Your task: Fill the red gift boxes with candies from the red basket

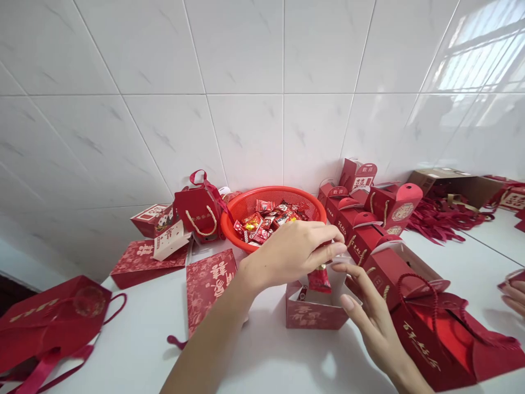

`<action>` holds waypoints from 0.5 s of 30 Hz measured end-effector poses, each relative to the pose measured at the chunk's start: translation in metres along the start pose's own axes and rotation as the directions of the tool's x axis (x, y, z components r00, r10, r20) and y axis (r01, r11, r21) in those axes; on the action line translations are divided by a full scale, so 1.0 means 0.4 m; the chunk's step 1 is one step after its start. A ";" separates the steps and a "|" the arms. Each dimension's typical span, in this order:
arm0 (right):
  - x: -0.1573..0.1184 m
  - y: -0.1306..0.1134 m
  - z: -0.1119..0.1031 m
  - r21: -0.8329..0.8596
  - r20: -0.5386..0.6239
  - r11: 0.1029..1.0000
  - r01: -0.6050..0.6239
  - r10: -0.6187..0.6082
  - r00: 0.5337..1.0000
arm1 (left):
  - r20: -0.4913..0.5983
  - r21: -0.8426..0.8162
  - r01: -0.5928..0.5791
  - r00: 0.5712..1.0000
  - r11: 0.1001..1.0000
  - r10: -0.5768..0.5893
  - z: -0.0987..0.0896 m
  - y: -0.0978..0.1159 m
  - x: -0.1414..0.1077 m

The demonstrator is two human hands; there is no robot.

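An open red patterned box [315, 317] with a white inside stands on the white table, a small wrapped piece inside it. Over its opening, my left hand [295, 249] has its fingers closed on a red candy packet [319, 279]. My right hand [369, 312] is at the box's right side, thumb and fingers apart around its upper edge and corner. Behind my left hand sits a red plastic basket [279, 192] with many wrapped candies [262, 221].
A row of red gift boxes [381, 257] runs along the right. Red bags [199, 210] and a flat red box [209, 279] lie left. A cardboard box [447, 178] with red ribbons [438, 219] stands back right. Another person's hand [514, 295] shows at the right edge.
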State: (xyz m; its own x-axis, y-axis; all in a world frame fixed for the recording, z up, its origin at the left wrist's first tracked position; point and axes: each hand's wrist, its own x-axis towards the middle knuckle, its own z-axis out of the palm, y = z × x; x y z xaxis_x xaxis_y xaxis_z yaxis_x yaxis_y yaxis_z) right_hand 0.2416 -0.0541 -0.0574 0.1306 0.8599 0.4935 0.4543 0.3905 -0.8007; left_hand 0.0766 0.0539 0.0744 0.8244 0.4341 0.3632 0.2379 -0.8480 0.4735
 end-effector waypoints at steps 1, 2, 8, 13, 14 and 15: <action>0.001 0.000 0.000 0.002 -0.003 1.000 0.002 -0.002 1.000 | 0.018 0.016 0.008 1.000 1.000 -0.009 0.003 0.002 0.000; 0.002 -0.001 0.000 0.002 -0.004 1.000 0.005 -0.005 1.000 | 0.036 0.023 0.015 0.999 1.000 -0.015 0.005 0.004 -0.001; 0.001 0.002 -0.002 0.014 0.032 1.000 -0.021 0.020 0.999 | 0.046 -0.041 0.035 0.998 0.999 -0.034 -0.024 0.011 -0.017; -0.001 0.004 -0.002 0.032 0.037 0.999 -0.024 0.023 0.999 | -0.098 -0.165 0.187 0.974 0.968 -0.205 -0.076 -0.073 -0.030; -0.001 0.003 -0.002 0.031 0.037 0.999 -0.016 0.015 0.999 | -0.121 -0.177 0.234 0.959 0.956 -0.257 -0.080 -0.106 -0.029; -0.001 0.003 -0.002 0.030 0.035 1.000 -0.006 0.005 0.999 | -0.125 -0.174 0.284 0.943 0.943 -0.307 -0.079 -0.143 -0.028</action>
State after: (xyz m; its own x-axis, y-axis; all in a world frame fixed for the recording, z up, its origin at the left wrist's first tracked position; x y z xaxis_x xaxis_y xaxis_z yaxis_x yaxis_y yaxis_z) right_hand 0.2427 -0.0542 -0.0581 0.1016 0.8727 0.4775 0.4270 0.3953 -0.8133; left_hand 0.0375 0.1073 0.0688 0.6404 0.7080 0.2977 0.3686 -0.6234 0.6896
